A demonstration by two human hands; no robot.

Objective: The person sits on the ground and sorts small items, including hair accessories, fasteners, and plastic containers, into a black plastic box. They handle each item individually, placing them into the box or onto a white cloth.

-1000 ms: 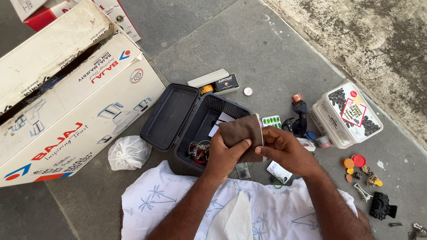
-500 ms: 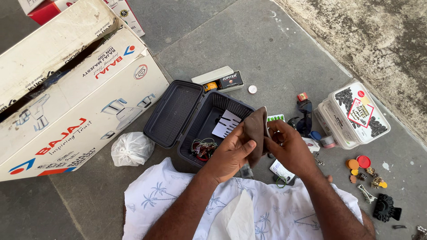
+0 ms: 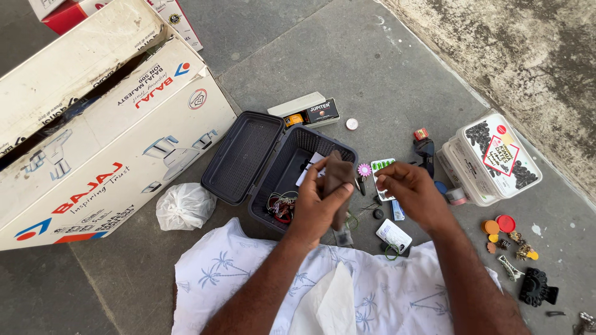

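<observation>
Two hands at work: left hand (image 3: 320, 208) pinching brown wallet (image 3: 336, 180) upright over open case (image 3: 292, 170), right hand (image 3: 406, 189) just beside, fingers curled, grip unclear, above green strip (image 3: 383, 166), white card (image 3: 393, 235) just below.

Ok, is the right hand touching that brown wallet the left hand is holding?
Apart. The head view shows grey floor and small items between the right hand and the brown wallet, which only the left hand grips.
</observation>
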